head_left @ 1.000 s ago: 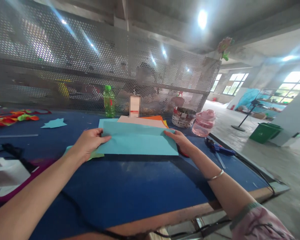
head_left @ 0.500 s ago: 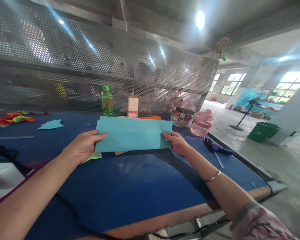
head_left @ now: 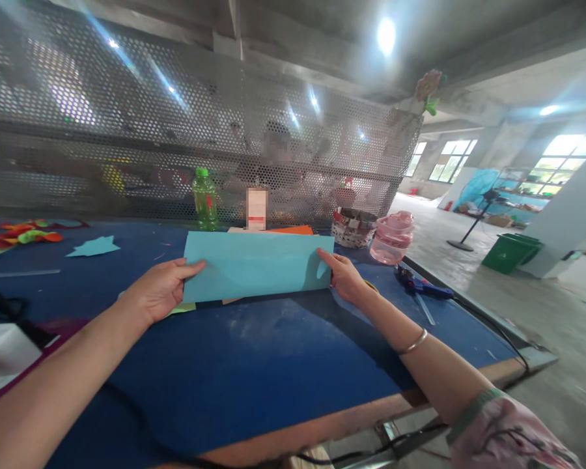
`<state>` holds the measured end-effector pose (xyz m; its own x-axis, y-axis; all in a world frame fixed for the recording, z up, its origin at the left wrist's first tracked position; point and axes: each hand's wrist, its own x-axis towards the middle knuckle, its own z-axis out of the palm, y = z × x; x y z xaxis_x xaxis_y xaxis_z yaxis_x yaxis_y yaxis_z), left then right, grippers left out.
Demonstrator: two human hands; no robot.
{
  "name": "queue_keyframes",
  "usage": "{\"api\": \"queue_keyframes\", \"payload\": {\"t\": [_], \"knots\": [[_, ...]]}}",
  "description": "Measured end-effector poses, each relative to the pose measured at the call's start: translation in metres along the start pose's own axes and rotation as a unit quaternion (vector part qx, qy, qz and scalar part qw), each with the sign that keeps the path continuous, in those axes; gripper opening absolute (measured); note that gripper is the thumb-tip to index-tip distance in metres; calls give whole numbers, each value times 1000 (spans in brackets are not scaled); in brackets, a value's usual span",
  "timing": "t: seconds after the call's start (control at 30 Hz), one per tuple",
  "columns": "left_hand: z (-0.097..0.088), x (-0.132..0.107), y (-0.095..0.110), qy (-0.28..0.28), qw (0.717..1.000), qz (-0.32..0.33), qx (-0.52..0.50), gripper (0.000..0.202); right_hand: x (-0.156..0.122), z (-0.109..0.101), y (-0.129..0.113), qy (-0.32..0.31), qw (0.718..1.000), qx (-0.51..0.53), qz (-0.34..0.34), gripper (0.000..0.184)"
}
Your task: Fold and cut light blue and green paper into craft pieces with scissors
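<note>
A wide rectangle of light blue paper (head_left: 258, 267) is held up between my two hands, above the blue tabletop. My left hand (head_left: 159, 286) pinches its left edge, thumb on the near face. On the opposite edge, my right hand (head_left: 344, 277) grips the paper the same way, its thumb lifted toward the upper corner. Behind the paper, an orange sheet (head_left: 295, 230) peeks out. Parts of a green sheet (head_left: 183, 307) and a brownish sheet show below it; the rest of them is hidden.
A green bottle (head_left: 205, 202), a woven basket (head_left: 354, 228) and a pink water bottle (head_left: 393, 238) stand toward the back. A blue glue gun (head_left: 424, 284) lies at right. Left are a light blue paper star (head_left: 95, 246) and colourful scraps (head_left: 24, 234). A perforated metal screen (head_left: 176, 130) rises behind.
My right thumb has shifted up toward the paper's top corner. Both hands still hold the sheet, and the whole view has drifted slightly.
</note>
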<state>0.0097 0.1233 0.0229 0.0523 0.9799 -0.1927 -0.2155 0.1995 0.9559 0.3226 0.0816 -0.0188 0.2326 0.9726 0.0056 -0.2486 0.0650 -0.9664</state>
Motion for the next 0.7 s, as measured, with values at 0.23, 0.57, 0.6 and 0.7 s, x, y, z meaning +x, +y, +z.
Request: {"api": "queue_keyframes", "payload": {"t": [0.23,0.57,0.6,0.7], "knots": [[3,0,1,-2,1000,-9,12,12,1,-1,3,-9,1000,3,-11,28],[0,1,-1,-39,999,-28,17,12,2,-2,4,-31,999,-24,-28,34],[0,0,-1,-39,999,-29,18,12,2,-2,4,-32,999,-26,-30,35],[1,-3,1,-46,998,-37,17,12,1,-3,3,-36,998,-34,-40,38]]}}
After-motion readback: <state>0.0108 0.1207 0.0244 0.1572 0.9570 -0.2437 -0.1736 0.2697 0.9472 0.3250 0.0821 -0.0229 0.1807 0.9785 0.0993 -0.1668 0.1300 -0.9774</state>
